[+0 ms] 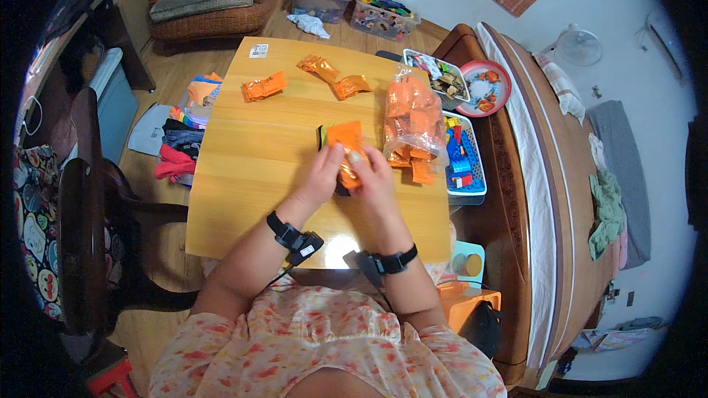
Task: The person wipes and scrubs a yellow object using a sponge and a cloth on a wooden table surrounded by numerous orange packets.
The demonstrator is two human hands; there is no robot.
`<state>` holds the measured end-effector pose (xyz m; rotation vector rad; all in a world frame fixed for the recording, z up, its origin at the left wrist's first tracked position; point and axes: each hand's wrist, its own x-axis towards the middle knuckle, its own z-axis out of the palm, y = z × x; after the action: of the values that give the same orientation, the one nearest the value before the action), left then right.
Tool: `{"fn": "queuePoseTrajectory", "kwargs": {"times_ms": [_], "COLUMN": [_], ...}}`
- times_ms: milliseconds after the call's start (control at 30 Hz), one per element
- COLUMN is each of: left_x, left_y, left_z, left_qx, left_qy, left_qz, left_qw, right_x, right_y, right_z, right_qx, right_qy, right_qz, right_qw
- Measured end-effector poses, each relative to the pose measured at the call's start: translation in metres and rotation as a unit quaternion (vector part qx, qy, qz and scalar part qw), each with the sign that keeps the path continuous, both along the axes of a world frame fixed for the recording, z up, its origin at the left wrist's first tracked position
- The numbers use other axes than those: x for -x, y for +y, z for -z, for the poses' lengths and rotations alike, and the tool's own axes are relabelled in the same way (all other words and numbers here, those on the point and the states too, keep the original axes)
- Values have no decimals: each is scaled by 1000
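Both hands grip one orange foil packet (345, 134) above the middle of the wooden table (249, 160). My left hand (321, 177) has its thumb and fingers on the packet's left side. On its right side is my right hand (376, 177), thumb laid across the front. Beneath the packet lies a dark object with a green edge (322, 135), mostly hidden. Just right of my hands, a clear plastic bag (415, 110) holds several similar orange packets, some spilling from its near end. Toward the far edge lie a single packet (264, 87) and two more packets (318, 67), (351, 87).
Right of the table stand a white basket of blue and red bricks (464, 157), another filled basket (437, 74) and a floral tray (484, 88). A wooden bed (531, 204) runs alongside. Folded clothes (185, 132) and a dark chair (83, 204) are on the left.
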<state>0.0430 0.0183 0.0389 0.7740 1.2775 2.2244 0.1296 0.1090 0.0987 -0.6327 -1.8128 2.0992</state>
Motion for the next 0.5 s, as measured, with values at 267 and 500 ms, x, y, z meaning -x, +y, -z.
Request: {"fn": "queuePoseTrajectory", "kwargs": {"times_ms": [267,500], "left_x": [-20,-25], "left_y": [19,82], "left_z": [-20,-13], "left_qx": [183,262], "left_qy": [215,346], "left_qz": [-13,-134], "left_qw": [959,891], "right_x": [-102,-85], "right_y": [79,127], "right_z": [19,25], "right_qx": [-11,-51], "right_qy": [-63,-8], "right_qz": [190,190], "right_qw": [980,980]}}
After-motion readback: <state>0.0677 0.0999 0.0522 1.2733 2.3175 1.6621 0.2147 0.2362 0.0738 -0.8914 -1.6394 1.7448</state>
